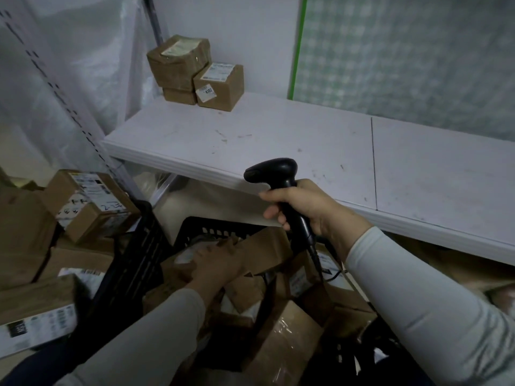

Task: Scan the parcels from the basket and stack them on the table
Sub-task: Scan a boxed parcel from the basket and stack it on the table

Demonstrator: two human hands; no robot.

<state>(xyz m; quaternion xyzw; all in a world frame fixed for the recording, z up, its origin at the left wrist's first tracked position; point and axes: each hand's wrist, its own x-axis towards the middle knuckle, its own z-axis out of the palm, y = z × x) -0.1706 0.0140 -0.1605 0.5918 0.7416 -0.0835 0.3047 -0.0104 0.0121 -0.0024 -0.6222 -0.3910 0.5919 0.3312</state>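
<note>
Head view: your right hand (301, 207) is wrapped round the handle of the black scanner (274, 174). You hold it up above the far rim of the basket (211, 227), nose pointing left. I'd say it's parked there so it's ready the second a label turns up.

Down inside the basket, your left hand (220, 260) lies on top of a brown parcel (178, 273), fingers spread across it beside its white label. The blur hides whether they hook its edge, so I can't tell if that's a grip or just a touch. That parcel sits directly under the hand, touching it, among other brown parcels jumbled in the basket, below and left of the scanner.

Beyond the basket, the white table (278, 140) carries a small pile of parcels (195, 71) at its far-left corner against the wall. They're likely tucked there to leave room for more. More boxes (86, 204) are heaped outside the basket's left wall.
</note>
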